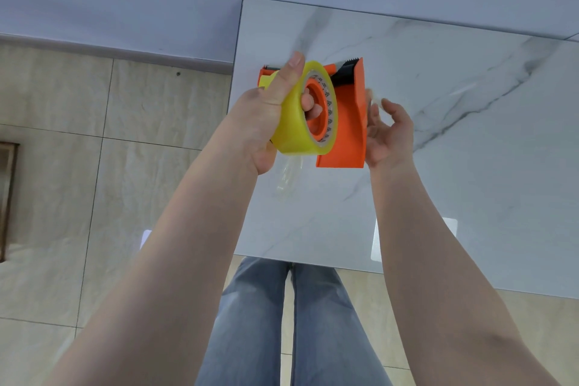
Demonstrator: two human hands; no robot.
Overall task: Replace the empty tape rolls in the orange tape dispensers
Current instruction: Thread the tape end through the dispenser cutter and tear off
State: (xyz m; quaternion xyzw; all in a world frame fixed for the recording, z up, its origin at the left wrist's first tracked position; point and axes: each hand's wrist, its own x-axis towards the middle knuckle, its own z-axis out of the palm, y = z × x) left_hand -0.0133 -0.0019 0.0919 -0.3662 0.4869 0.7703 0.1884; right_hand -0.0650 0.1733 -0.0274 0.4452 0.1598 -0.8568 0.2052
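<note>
A full yellow tape roll (293, 125) sits on the hub of an orange tape dispenser (347, 122), both held in the air above the table's left edge. My left hand (266, 116) grips the roll, thumb over its outer face and fingers curled into the orange core. A loose strip of clear tape (289, 177) hangs below the roll. My right hand (390, 135) is at the dispenser's right side plate, fingers curled and pinching a crumpled bit of clear tape (377, 102). The dispenser's black serrated cutter (346, 67) points away from me.
A white marble-pattern table (454, 166) lies beneath the hands; its near edge is by my legs in blue jeans (282, 323). Beige floor tiles (78, 197) spread to the left, with a wall behind and a dark wooden object (7, 197) at the far left edge.
</note>
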